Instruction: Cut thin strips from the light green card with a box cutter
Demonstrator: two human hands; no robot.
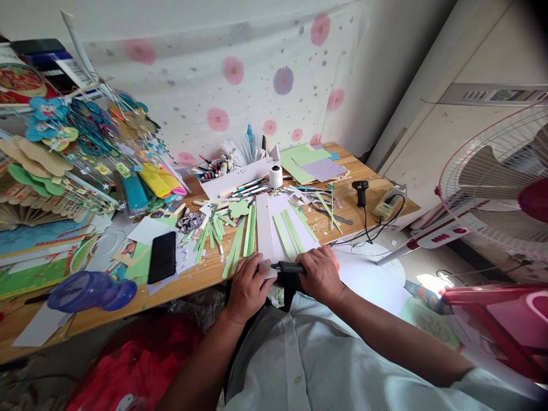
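Head view: hands at paper edge

Nearest me, my right hand (320,275) closes around a black tool (288,266) while my left hand (248,283) presses flat, seemingly steadying the white sheet (265,231). Farther off lie green strips (240,242) and a phone (162,257).

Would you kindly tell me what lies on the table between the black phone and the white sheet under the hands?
In the head view, loose green paper strips lie fanned on the table between the black phone and the white sheet.

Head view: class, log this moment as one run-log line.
left hand: pressing white paper sheet | right hand: gripping black craft knife | green paper strips: beside sheet | wooden table: cluttered
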